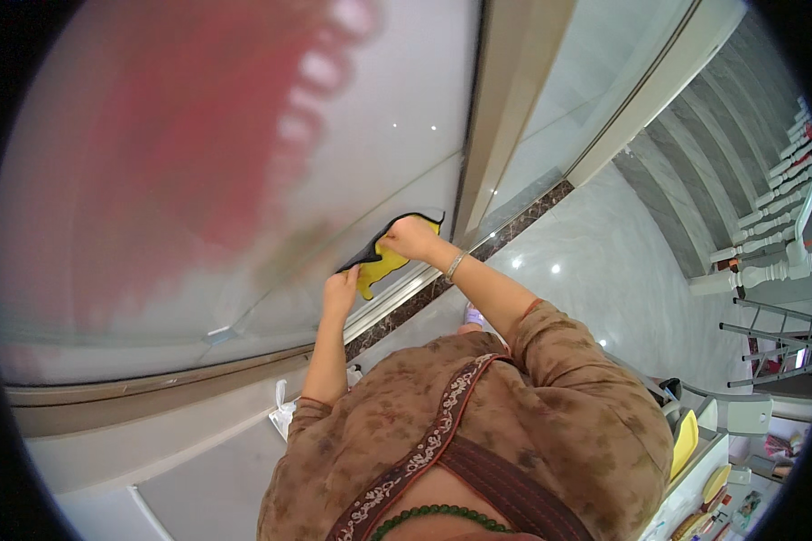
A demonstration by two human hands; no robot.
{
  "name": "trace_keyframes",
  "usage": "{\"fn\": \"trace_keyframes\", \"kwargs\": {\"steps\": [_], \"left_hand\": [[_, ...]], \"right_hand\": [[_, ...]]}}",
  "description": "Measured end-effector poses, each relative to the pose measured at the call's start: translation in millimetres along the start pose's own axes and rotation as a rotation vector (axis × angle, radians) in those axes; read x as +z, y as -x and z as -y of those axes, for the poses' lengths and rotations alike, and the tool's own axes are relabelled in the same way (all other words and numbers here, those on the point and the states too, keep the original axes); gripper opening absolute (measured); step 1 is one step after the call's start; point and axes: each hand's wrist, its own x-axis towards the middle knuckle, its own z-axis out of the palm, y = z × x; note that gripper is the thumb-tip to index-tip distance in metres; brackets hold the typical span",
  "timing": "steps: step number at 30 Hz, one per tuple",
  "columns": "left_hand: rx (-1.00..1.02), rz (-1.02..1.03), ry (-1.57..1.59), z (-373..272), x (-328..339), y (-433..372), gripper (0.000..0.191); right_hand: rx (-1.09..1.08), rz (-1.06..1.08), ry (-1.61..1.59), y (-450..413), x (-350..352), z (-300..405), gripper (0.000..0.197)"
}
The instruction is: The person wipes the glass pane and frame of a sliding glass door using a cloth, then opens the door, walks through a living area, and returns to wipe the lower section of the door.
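A yellow and dark grey cloth [383, 266] is stretched between my two hands, in front of the lower part of a glass door panel [406, 128]. My left hand [340, 291] pinches the cloth's near end between thumb and fingers. Farther right, my right hand [411, 238] grips its upper part, with a bracelet on that wrist. The cloth's dark side folds over along the top, and a yellow corner hangs down between the hands. Whether the cloth touches the glass, I cannot tell. Large red shapes with pale scalloped edges show blurred on the panel.
A brown door frame [507, 81] rises beside the panel, above a metal sill track [396, 301] and a dark marble threshold strip [406, 312]. Grey stairs [690, 162] with a white balustrade [778, 196] stand at the right. A metal ladder [778, 338] and a yellow chopping board [685, 443] are lower right.
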Motion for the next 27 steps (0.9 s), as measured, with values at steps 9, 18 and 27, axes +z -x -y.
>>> {"fn": "trace_keyframes", "kwargs": {"steps": [9,18,27], "left_hand": [[0.057,-0.082,0.195,-119,91,-56,0.049],[0.278,-0.201,0.32,-160,94,-3,0.031],[0.542,-0.071,0.292,-249,101,-36,0.025]], "right_hand": [[-0.009,-0.333,-0.162,52,-90,-48,0.029],[-0.077,-0.638,-0.542,120,-101,-59,0.014],[0.033,-0.811,-0.502,104,-171,-67,0.03]]}}
